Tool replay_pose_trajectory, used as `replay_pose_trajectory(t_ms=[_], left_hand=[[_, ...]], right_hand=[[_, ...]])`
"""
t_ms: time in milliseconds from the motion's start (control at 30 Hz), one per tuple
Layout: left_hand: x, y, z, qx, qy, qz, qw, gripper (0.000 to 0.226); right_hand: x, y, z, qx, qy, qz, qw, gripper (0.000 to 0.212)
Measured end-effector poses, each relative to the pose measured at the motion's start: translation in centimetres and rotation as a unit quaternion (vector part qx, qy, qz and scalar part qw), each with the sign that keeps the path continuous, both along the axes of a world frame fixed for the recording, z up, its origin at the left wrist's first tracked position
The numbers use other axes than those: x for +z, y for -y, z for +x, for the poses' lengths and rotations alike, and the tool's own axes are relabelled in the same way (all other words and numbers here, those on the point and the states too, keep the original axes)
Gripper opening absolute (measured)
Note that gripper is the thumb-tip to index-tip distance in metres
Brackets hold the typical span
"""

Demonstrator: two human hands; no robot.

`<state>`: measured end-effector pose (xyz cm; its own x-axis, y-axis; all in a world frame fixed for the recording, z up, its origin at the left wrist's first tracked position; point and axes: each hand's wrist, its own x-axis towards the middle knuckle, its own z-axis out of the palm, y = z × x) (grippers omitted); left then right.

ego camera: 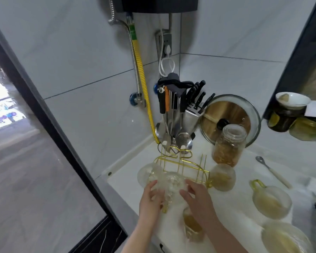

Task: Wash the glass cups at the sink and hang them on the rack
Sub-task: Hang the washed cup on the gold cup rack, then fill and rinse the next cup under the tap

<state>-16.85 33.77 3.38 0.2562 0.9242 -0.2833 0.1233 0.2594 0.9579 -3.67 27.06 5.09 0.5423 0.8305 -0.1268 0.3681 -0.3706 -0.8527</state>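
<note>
Right now both bare hands meet over a clear glass cup (pixel 173 187) at the near end of the gold wire rack (pixel 182 165), on the white counter (pixel 235 201). The left hand (pixel 150 199) cups the glass from its left side, fingers spread up along the wall, while the right hand (pixel 199 198) presses in from the right, its fingers curled around the other side; so the cup sits gripped between the two palms. It is turned over, resting at the rack's front pegs, though whether it hangs fully on a peg is blurred and cannot be told. A second clear cup (pixel 148 173) sits just behind and left of it, touching the rack's left edge.

Other cups with yellow handles wait on the counter to the right: one (pixel 222 177) just beside the rack's right end, another (pixel 270 201) farther right, a third (pixel 285 238) near the bottom corner, and one (pixel 191 225) lying directly under the right wrist. All four look cloudy or yellow-tinged inside.

Behind the rack stand a utensil holder (pixel 173 114) with ladles, a knife block (pixel 193 114), a glass pot lid (pixel 232 117) leaning on the wall, and a storage jar (pixel 228 145). A spoon (pixel 272 170) lies on the counter beyond the cups.
</note>
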Motion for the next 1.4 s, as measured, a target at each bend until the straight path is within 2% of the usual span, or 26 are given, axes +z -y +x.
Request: replay_pose_trajectory(t_ms=[233,367,500,667,867,1000,1100,1233,1300,1400], left_hand=[[-1.8,-2.9,0.6,-0.057,-0.043,-0.003,0.997,0.025],[-2.6,-3.7,0.6,-0.099,-0.100,0.042,0.989,0.035],[-3.0,-4.1,0.6,-0.132,-0.126,0.033,0.983,0.038],[-3.8,-4.6,1.1,-0.159,-0.126,0.026,0.979,0.054],[-4.2,-5.1,1.0,-0.190,-0.148,0.040,0.970,0.056],[-3.5,-5.0,0.5,-0.218,-0.155,0.045,0.962,0.058],[-3.4,-4.4,-0.3,-0.196,-0.150,0.048,0.968,0.061],[-3.6,-4.1,-1.5,-0.165,-0.106,0.111,0.974,0.048],[-4.2,-3.6,-1.4,-0.194,-0.103,0.127,0.967,0.039],[-5.3,-2.5,-0.8,-0.276,-0.126,0.146,0.942,0.045]], right_hand=[[-0.8,-2.6,0.0,-0.057,0.052,-0.042,0.996,0.038],[-1.4,-3.2,-0.5,-0.069,0.102,-0.094,0.988,0.040],[-1.5,-4.1,-0.7,-0.056,0.165,-0.146,0.974,0.039],[-2.0,-4.7,-0.9,-0.056,0.167,-0.160,0.971,0.040],[-2.2,-4.5,-1.0,-0.045,0.206,-0.158,0.965,0.045],[-1.9,-3.6,-1.2,-0.028,0.213,-0.151,0.965,0.049],[-1.9,-2.2,-1.2,-0.047,0.195,-0.105,0.974,0.047],[-3.0,1.7,-0.8,-0.073,0.157,-0.039,0.984,0.039],[-3.8,4.1,-0.7,-0.096,0.149,-0.041,0.983,0.040],[-5.1,6.9,-0.8,-0.131,0.121,-0.064,0.982,0.046]])
